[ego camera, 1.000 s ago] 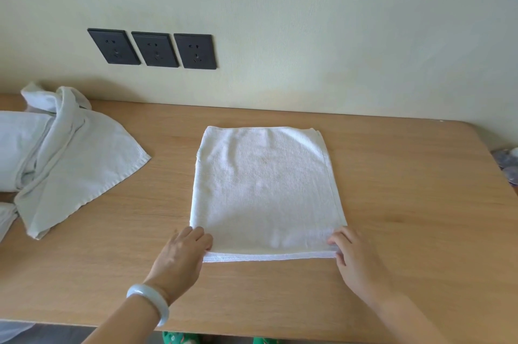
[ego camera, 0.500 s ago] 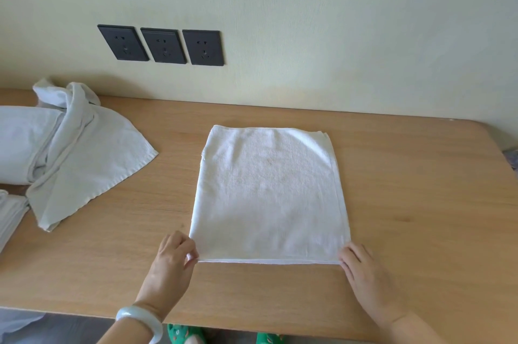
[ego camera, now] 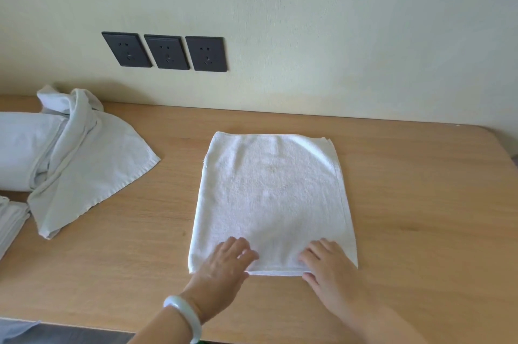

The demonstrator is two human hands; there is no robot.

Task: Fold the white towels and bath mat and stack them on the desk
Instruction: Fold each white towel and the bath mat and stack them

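fingers (ego camera: pixel 242 251) of my left hand (ego camera: pixel 221 266) and right hand (ego camera: pixel 329 265) lie straight, pressing flat on the near edge of the folded white towel (ego camera: pixel 272 192) mid desk (ego camera: pixel 420 203), gripping nothing; crumpled towels (ego camera: pixel 84 158) sit far left.

A pale cream wall (ego camera: pixel 308 21) rises from the back edge of the bench (ego camera: pixel 420 203) and fills the upper half of the view. Three black sockets are set in it in a row, above the left half of that back edge and well clear of it: the left socket (ego camera: pixel 126 49), the middle socket (ego camera: pixel 167 52) and the right socket (ego camera: pixel 206 54). They sit just beside one another, with narrow strips of wall between. Each is a dark plate with small pin holes. Below the front edge, toward the front-left corner, a strip of dark grey floor (ego camera: pixel 84 336) shows. A pale, glossy bangle (ego camera: pixel 183 315) rings a wrist over the front edge.
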